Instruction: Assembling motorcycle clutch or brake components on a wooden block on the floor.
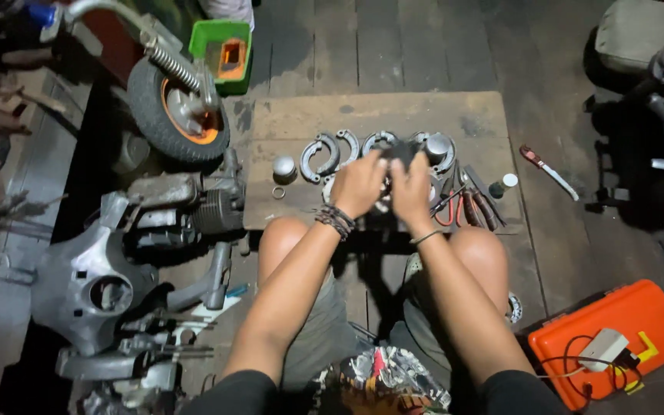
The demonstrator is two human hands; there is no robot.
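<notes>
My left hand [358,184] and my right hand [411,189] are raised together over a brown board [455,115] on the floor. Both grip a small dark metal part [402,152] between the fingertips. Under and around the hands lie curved grey brake shoes [318,155], a round silver piston [283,167], a small ring [278,192] and another silver cap [437,145]. Red-handled pliers [449,206] and several other hand tools lie just right of my right hand. My knees frame the board's near edge.
A small wheel with an orange hub [180,107] and a green box [223,52] stand at the upper left. Grey scooter body parts [90,280] fill the left. An orange case [616,338] with a white charger sits lower right. A red-handled screwdriver [547,169] lies on the planks.
</notes>
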